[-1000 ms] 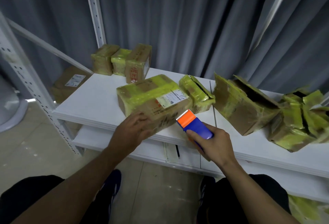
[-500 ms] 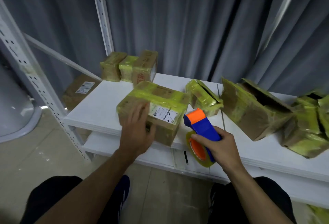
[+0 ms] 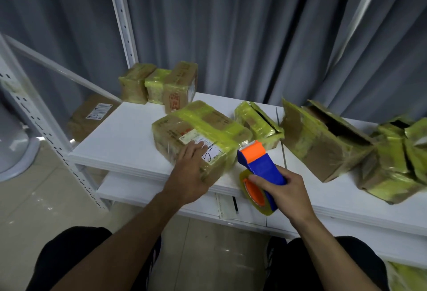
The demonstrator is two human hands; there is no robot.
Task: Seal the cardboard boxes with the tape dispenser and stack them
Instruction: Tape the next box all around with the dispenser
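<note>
Left hand (image 3: 191,170) shifted onto label (image 3: 208,146), fingers flat; box (image 3: 208,124) at shelf (image 3: 120,133) front edge. Right hand (image 3: 284,189) grips tape dispenser (image 3: 258,163), 3 o'clock. Three boxes (image 3: 159,85), 11 o'clock.

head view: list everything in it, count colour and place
labelled box: one, brown with yellow tape, shelf front
back boxes: three, brown and yellow, shelf's back left corner
open boxes: at least three, brown and yellow, shelf's right half
side box: one, brown, beyond shelf's left end
dispenser: one, blue and orange, right of labelled box
shelf: one, white
curtain: grey, behind
left hand: rests on labelled box
right hand: grips dispenser
</note>
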